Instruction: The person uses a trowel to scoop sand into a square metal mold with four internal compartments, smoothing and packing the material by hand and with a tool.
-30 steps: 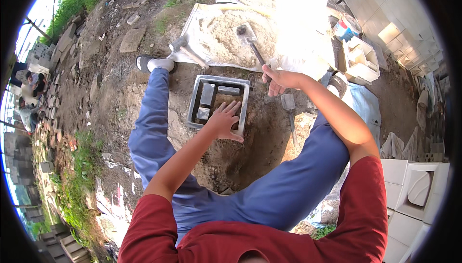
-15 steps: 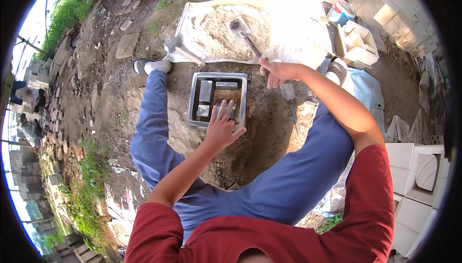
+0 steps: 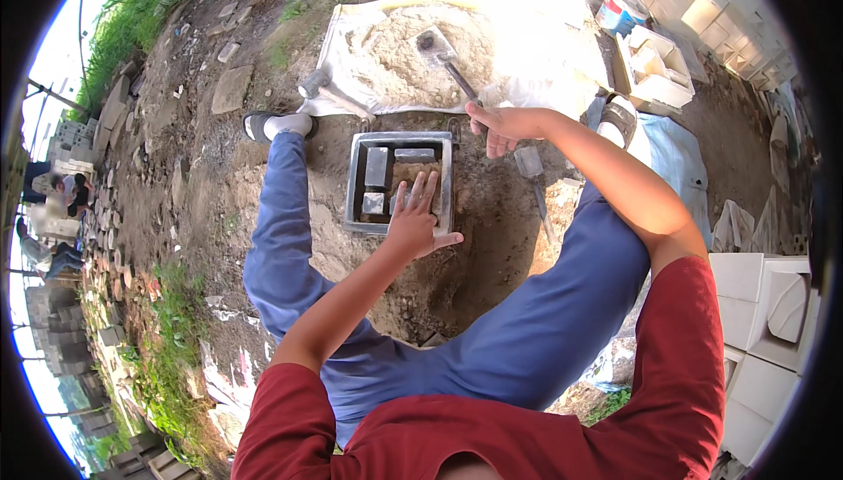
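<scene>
The left hand point(image 3: 413, 227) is open, its fingers spread over the lower right corner of a square grey metal frame point(image 3: 402, 138), with the thumb reaching across the right edge; whether the fingers press down cannot be told. The right hand point(image 3: 502, 129) is bent at the wrist and closed around the end of the dark handle of a flat, square-bladed trowel point(image 3: 460, 82).

The frame lies on the brown earth ground point(image 3: 492, 243) between the person's legs. In its upper left corner sits an oblong grey block point(image 3: 378, 168), in its lower left corner a smaller square grey block point(image 3: 372, 204), and along its upper edge, toward the right, a low oblong grey block point(image 3: 414, 155). The left hand hides most of the lower right part.

To the right of the frame, 1 small square-bladed trowel with a long handle point(image 3: 528, 161) lies on the ground.

Beyond the frame, a white plastic sheet point(image 3: 327, 74) carries a broad heap of pale, sandy powder point(image 3: 382, 50), and the blade of the held trowel is over this heap. A mallet with a pale handle point(image 3: 313, 84) lies by the sheet's lower left corner. Off the sheet's right edge stand a white open box point(image 3: 654, 72) and, behind it, a blue, white and red bucket point(image 3: 622, 10).
</scene>
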Available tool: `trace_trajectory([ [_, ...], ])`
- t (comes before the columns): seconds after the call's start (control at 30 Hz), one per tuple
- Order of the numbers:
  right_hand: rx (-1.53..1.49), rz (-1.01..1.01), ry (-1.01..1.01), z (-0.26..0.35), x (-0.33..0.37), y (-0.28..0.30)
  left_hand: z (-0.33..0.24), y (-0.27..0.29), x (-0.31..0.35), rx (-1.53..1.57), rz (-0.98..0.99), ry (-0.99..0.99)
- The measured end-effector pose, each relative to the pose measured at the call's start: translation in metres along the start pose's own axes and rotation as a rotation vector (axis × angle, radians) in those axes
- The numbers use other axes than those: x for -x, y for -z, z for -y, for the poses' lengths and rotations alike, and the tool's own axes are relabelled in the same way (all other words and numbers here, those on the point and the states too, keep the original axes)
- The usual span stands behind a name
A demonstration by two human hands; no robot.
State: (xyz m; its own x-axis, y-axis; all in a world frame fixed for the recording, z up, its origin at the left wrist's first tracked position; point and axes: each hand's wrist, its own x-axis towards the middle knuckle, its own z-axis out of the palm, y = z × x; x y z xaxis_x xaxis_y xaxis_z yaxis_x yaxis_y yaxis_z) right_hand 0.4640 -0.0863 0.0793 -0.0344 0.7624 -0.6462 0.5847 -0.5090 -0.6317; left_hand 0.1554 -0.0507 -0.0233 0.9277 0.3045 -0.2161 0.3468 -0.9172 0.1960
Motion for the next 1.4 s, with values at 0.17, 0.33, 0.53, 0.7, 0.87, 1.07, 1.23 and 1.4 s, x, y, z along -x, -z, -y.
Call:
trace_trajectory([
  [0.17, -0.017, 0.0, 0.01, 0.0, 0.004, 0.0, -0.003, 0.001, -0.002, -0.007, -0.051, -0.032],
  [0.33, 0.004, 0.006, 0.017, 0.0, 0.001, 0.001, -0.008, 0.0, -0.005, -0.017, -0.12, -0.057],
  [0.53, -0.001, -0.005, 0.012, -0.004, 0.003, 0.001, 0.003, -0.001, 0.01, 0.117, -0.24, -0.089],
  [0.7, 0.002, -0.001, 0.024, 0.003, 0.001, -0.001, 0.008, -0.015, 0.008, 0.117, -0.453, -0.113],
  [0.87, 0.008, 0.014, 0.017, 0.001, 0.0, -0.001, -0.001, -0.005, 0.018, 0.182, -0.234, -0.018],
  [1.07, 0.019, 0.004, 0.0, 0.007, 0.005, -0.001, -0.002, -0.011, 0.001, 0.05, -0.131, -0.03],
  [1.23, 0.027, 0.014, 0.018, 0.006, 0.003, -0.002, 0.01, -0.007, -0.027, -0.059, -0.101, -0.005],
  [1.4, 0.011, 0.005, 0.002, 0.007, 0.007, -0.002, 0.024, 0.0, -0.057, -0.075, -0.014, 0.055],
])
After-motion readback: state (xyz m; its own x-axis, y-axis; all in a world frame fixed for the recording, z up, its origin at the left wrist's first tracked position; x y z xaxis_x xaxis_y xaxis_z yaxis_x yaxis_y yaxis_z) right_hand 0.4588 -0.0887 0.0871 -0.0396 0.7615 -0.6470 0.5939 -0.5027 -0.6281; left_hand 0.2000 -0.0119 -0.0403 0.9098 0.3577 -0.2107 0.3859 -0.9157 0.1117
